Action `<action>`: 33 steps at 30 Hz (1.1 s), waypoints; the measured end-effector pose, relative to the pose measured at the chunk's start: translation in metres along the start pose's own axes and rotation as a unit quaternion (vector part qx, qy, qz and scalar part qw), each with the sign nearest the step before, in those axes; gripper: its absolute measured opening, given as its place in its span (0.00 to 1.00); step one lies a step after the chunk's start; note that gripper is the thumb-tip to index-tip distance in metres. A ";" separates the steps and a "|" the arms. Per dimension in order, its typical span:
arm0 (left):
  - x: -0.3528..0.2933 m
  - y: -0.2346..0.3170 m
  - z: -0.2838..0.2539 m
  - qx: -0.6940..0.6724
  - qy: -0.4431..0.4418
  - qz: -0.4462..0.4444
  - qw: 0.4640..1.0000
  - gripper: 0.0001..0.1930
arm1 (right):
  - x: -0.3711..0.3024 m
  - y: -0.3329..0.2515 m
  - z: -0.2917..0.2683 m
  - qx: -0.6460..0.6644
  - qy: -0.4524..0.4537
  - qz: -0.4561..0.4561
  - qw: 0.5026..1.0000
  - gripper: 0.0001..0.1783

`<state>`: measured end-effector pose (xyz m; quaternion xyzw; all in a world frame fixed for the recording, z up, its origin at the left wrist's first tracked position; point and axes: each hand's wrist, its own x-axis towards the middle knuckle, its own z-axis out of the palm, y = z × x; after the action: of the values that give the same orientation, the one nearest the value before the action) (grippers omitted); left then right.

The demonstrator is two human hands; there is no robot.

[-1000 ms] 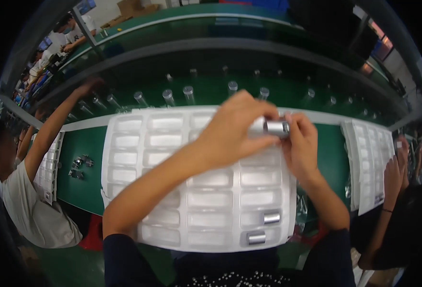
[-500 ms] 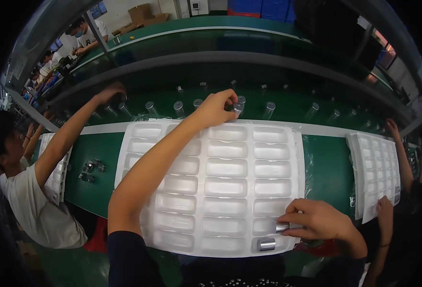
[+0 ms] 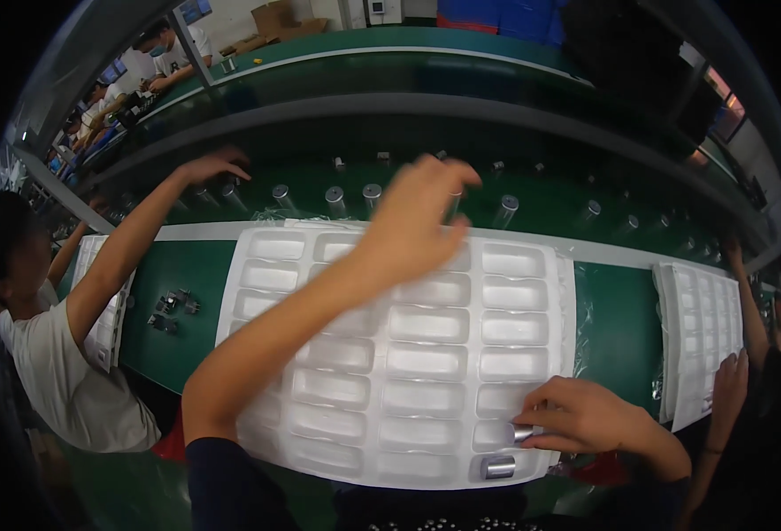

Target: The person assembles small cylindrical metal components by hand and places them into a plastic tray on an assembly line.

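A white plastic tray [image 3: 381,372] with rows of rectangular pockets lies in front of me. My right hand [image 3: 576,416] pinches a silver metal cylinder [image 3: 520,434] over a right-column pocket near the tray's front edge. In the pocket just below it lies another silver cylinder [image 3: 498,467]. My left hand [image 3: 417,217] is raised over the tray's far edge, smeared by motion, thumb and fingers spread. Between them, farther back, shows an upright cylinder [image 3: 454,205], apparently standing on the green surface behind.
More upright cylinders, such as one [image 3: 507,211], stand in a row on the green line [image 3: 550,199] beyond the tray. Small dark parts [image 3: 171,310] lie left. A co-worker [image 3: 63,345] reaches in from the left. Another tray [image 3: 704,336] stands right, beside another person's hand [image 3: 729,389].
My left hand has drawn back and up from the cylinder it was at, its fingers now spread. My right hand stays at the same pocket with its cylinder. The view has shifted slightly.
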<state>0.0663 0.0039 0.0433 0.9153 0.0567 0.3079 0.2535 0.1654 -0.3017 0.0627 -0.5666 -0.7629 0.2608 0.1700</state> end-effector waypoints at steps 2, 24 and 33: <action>-0.034 0.056 -0.002 -0.189 -0.151 -0.051 0.969 0.18 | 0.002 0.009 -0.002 0.007 0.005 -0.025 1.000 0.16; -0.036 0.027 0.048 -0.693 0.061 -0.323 0.642 0.20 | 0.211 0.258 -0.104 -0.203 0.080 0.258 0.941 0.20; -0.035 0.027 0.033 -0.786 0.083 -0.274 0.547 0.20 | 0.144 0.158 -0.074 0.597 0.411 0.047 0.688 0.17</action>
<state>0.0569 -0.0426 0.0153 0.2604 0.0613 0.2199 0.9381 0.2863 -0.1145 0.0242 -0.4315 -0.2723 0.4096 0.7562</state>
